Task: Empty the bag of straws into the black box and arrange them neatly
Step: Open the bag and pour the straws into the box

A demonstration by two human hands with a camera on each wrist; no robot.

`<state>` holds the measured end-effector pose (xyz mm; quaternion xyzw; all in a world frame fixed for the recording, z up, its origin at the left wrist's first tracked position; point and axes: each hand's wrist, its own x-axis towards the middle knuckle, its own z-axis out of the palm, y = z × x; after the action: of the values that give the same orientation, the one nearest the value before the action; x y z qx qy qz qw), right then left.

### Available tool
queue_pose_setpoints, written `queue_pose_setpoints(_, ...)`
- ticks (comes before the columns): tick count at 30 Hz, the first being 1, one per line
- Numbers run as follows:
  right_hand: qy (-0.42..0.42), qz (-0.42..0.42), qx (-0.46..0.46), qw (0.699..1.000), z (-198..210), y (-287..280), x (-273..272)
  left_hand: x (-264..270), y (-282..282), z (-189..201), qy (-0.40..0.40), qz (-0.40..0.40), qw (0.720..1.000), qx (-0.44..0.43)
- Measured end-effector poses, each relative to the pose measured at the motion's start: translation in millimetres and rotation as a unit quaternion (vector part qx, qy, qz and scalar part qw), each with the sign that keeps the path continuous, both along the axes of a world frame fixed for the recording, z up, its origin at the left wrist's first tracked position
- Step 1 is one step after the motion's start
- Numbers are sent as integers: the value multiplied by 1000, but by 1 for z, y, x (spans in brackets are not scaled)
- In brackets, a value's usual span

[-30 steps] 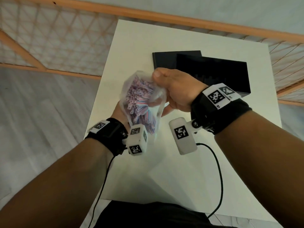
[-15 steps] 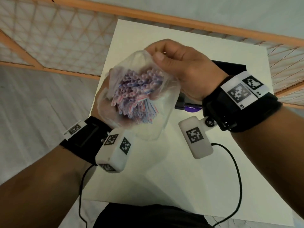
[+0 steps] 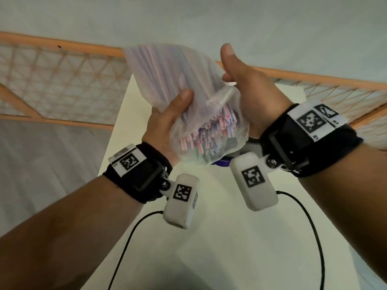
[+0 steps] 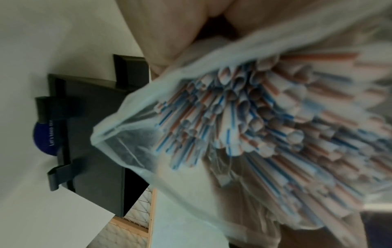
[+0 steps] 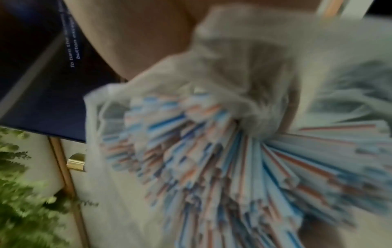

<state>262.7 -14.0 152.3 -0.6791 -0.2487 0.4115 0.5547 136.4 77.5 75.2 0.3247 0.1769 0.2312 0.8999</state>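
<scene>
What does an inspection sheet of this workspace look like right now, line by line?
Surface: white table, bare in front.
Job's things: clear plastic bag of red-and-blue striped straws, raised and tipped, mouth down toward the person; open black box on the table beneath.
Clutter: round blue label beside the box.
Grippers: left hand and right hand grip the bag.
Cables: black wrist-camera cables hang over the table.
Surroundings: wooden lattice railing, grey floor.

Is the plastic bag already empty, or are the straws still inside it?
Still full. The bag is tipped with its mouth downward, but the striped straws all remain behind the plastic; none has left it.
</scene>
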Motion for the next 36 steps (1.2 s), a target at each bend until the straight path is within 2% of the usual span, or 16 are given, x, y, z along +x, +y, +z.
queue_pose_setpoints(2,-49,3,-37,998,-4,-3,11,8,-4,5,80,28,994,62)
queue_pose_setpoints(4,-97,5,-83,992,-10,-8,21,16,-12,10,78,48,987,133)
queue_pose_setpoints(6,-105,18,-112,988,-12,-14,28,28,-19,20,61,28,983,170)
queue_pose_setpoints(8,-43,70,-73,994,-13,-21,37,38,-16,20,12,-23,973,231)
queue_pose_setpoints(10,2,122,-12,992,-12,-25,46,46,-9,12,16,-72,947,313)
queue_pose_setpoints(11,-5,130,8,992,-13,-26,55,49,-5,12,44,-84,934,343)
queue_pose_setpoints(13,-81,101,27,991,-16,-29,68,57,2,12,88,-98,914,384)
queue_pose_setpoints(16,-237,30,18,971,-24,-38,75,64,10,5,133,-137,895,404)
queue_pose_setpoints(19,-297,15,47,954,-36,-47,76,69,14,-8,195,-121,884,407)
queue_pose_setpoints(23,-314,1,49,948,-47,-50,80,74,19,-15,253,-70,863,431)
queue_pose_setpoints(31,-330,-16,14,944,-82,-53,86,73,11,-46,282,-110,877,373)
queue_pose_setpoints(36,-326,-23,-11,945,-96,-54,86,71,12,-57,311,-110,865,378)
